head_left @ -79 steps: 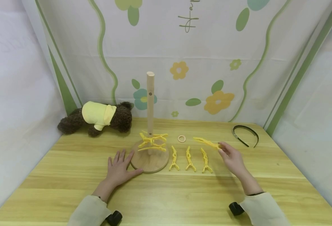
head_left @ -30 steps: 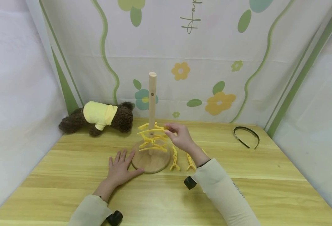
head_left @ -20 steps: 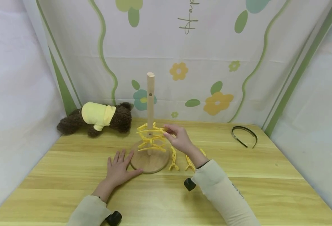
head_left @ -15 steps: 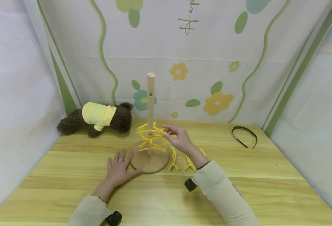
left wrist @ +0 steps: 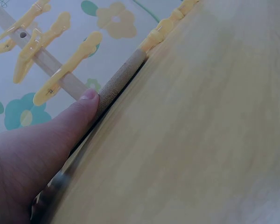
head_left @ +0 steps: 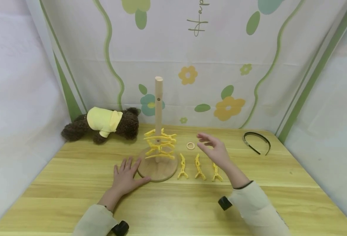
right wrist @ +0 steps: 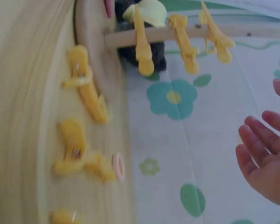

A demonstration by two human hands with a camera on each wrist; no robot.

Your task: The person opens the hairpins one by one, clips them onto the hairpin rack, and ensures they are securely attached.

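A wooden post [head_left: 158, 113] rises from a round base [head_left: 157, 172]. Several yellow hair clips [head_left: 160, 156] grip its lower part, one above another. My left hand [head_left: 124, 178] lies on the table with fingers spread, its thumb and forefinger against the base's rim; the left wrist view shows the thumb [left wrist: 77, 114] at that edge. To the right of the post, my right hand [head_left: 216, 152] hovers over the table, holding nothing, fingers loosely bent. Below it, three loose yellow clips [head_left: 199, 167] lie in a row; the hand and wrist partly cover the rightmost clip [head_left: 216, 175].
A small wooden ring [head_left: 193, 146] lies behind the loose clips. At the back right is a black headband [head_left: 260, 134]. A brown plush bear [head_left: 102, 119] in a yellow shirt lies at the back left, near the patterned cloth [head_left: 220, 39].
My right hand carried a yellow hair clip left to the post, where it now stays above the others. The hand has let go and drawn back right. My left hand has stayed put.
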